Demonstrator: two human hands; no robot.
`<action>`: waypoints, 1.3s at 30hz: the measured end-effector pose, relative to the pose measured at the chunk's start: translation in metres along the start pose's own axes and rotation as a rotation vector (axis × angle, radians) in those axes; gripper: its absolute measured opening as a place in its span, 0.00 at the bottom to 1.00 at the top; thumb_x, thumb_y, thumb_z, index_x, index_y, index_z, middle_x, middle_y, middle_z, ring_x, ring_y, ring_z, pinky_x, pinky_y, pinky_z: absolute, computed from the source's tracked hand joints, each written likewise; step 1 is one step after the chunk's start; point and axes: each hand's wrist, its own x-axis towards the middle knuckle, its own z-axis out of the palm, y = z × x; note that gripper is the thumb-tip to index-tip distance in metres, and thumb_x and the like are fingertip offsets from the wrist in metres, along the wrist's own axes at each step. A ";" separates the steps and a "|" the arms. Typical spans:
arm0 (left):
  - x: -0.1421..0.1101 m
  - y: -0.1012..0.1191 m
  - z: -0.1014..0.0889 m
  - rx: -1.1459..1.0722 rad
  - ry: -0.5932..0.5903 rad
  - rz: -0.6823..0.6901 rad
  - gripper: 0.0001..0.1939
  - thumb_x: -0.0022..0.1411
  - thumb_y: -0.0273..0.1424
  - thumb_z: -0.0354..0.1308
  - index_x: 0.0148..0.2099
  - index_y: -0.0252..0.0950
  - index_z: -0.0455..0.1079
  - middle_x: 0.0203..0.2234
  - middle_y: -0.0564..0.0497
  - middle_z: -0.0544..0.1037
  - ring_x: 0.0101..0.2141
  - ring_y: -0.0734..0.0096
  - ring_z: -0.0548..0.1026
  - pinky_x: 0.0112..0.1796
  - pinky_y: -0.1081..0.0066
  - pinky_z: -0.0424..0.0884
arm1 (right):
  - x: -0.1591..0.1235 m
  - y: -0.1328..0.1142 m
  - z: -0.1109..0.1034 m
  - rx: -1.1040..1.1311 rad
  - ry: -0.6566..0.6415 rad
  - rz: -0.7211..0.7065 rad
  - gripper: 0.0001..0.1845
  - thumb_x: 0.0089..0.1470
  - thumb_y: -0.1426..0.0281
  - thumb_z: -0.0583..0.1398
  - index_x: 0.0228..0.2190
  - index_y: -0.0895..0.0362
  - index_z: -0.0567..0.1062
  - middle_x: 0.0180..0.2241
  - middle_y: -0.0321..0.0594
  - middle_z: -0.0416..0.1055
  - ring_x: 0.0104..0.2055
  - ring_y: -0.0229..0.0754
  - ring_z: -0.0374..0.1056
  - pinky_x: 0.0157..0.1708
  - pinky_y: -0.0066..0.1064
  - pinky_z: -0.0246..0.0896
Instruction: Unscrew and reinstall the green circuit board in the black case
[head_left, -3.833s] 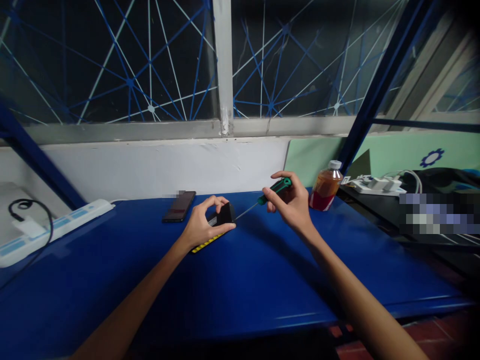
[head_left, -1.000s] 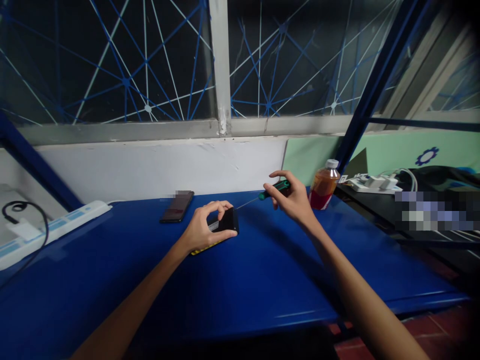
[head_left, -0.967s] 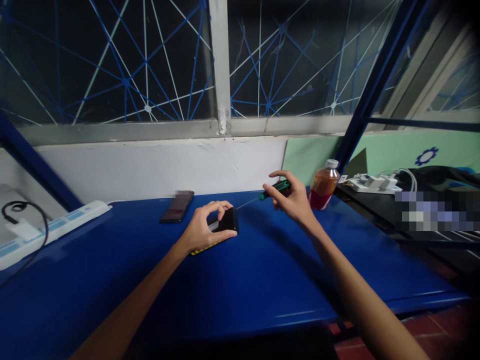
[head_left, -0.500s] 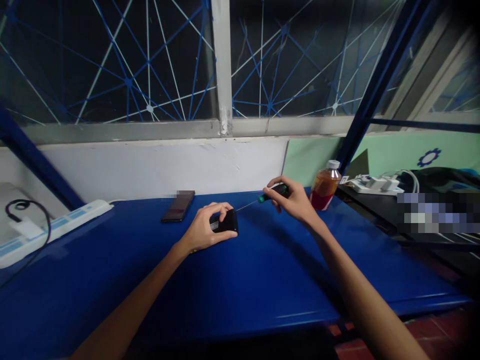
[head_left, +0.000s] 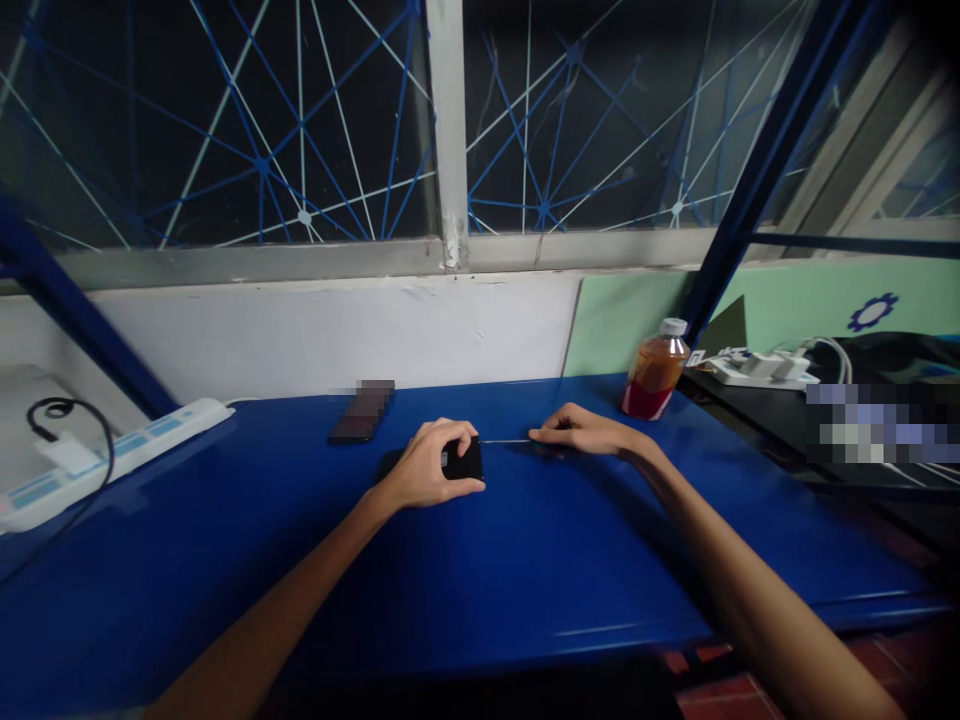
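Observation:
My left hand (head_left: 435, 462) is closed around a flat black box-like device (head_left: 466, 464) with a small pale label, holding it on the blue table (head_left: 480, 570). Fingers grip its far side and the thumb its near side. To the right, my right hand (head_left: 581, 432) is closed on a screwdriver (head_left: 506, 441). The thin metal shaft points left, lying nearly level, and its tip is at the device's right end; whether it sits in a screw is too small to tell. The fingers hide most of the handle.
A dark phone (head_left: 364, 415) lies behind my left hand. At the back right stands a bottle (head_left: 656, 370) of orange-red drink. A white power strip (head_left: 142, 450) with a black cable is on the left; another power strip (head_left: 765, 368) sits on a black surface at right.
My right hand has come down toward the table, so the screwdriver went from slanted to nearly level. The device in my left hand has turned slightly and now lies squarer to the shaft.

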 end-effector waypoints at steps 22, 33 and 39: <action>-0.001 -0.002 0.007 0.076 -0.081 -0.020 0.21 0.44 0.35 0.69 0.34 0.39 0.60 0.43 0.50 0.74 0.43 0.58 0.70 0.47 0.58 0.60 | 0.010 0.012 0.011 -0.055 0.017 -0.081 0.19 0.53 0.56 0.59 0.31 0.61 0.75 0.23 0.37 0.68 0.24 0.35 0.60 0.24 0.28 0.52; 0.000 -0.004 0.009 0.105 -0.106 -0.017 0.20 0.46 0.37 0.68 0.39 0.41 0.63 0.45 0.50 0.73 0.45 0.55 0.70 0.47 0.56 0.60 | 0.007 0.012 0.013 -0.142 0.057 -0.055 0.17 0.43 0.57 0.66 0.28 0.57 0.71 0.21 0.31 0.65 0.21 0.34 0.57 0.21 0.27 0.49; -0.001 -0.004 0.008 0.107 -0.118 -0.029 0.29 0.49 0.39 0.67 0.52 0.46 0.64 0.48 0.49 0.73 0.48 0.53 0.69 0.48 0.55 0.61 | 0.007 0.009 0.018 -0.212 0.106 -0.081 0.18 0.48 0.55 0.63 0.29 0.58 0.71 0.21 0.33 0.65 0.22 0.34 0.56 0.22 0.27 0.48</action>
